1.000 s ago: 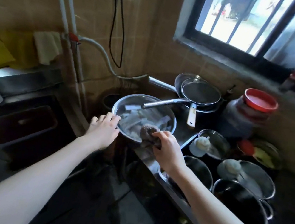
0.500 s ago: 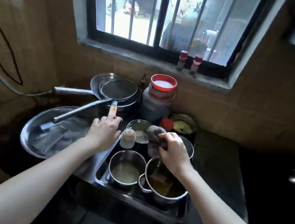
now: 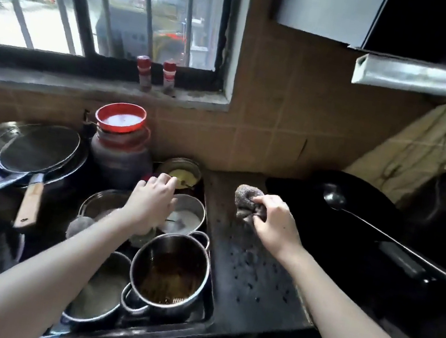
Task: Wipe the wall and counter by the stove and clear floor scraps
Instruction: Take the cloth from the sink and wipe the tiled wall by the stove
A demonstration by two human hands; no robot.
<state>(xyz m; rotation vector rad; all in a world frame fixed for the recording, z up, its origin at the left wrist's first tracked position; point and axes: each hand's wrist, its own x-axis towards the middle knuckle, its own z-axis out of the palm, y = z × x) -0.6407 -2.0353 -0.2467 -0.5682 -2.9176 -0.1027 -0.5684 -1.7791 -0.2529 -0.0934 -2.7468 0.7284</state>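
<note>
My right hand [image 3: 275, 222] grips a bunched grey-brown rag [image 3: 246, 201] and holds it just above the dark, spotted counter [image 3: 252, 281] beside the stove. The tan tiled wall [image 3: 271, 123] rises behind the counter. A black wok [image 3: 355, 222] with a long ladle [image 3: 370, 224] sits on the stove to the right. My left hand [image 3: 151, 204] hovers palm down over the steel bowls in the tray, fingers loosely spread, holding nothing that I can see.
A black tray [image 3: 188, 326] on the left holds several steel pots and bowls. A dark jar with a red lid [image 3: 122, 118], stacked pans [image 3: 37, 151], two spice shakers [image 3: 155, 75] on the windowsill, and a range hood [image 3: 416, 48] overhead.
My view has swung right from the sink and pans to the stove side. My right hand carried the rag rightwards from over the bowls to the counter. My left hand followed over the tray.
</note>
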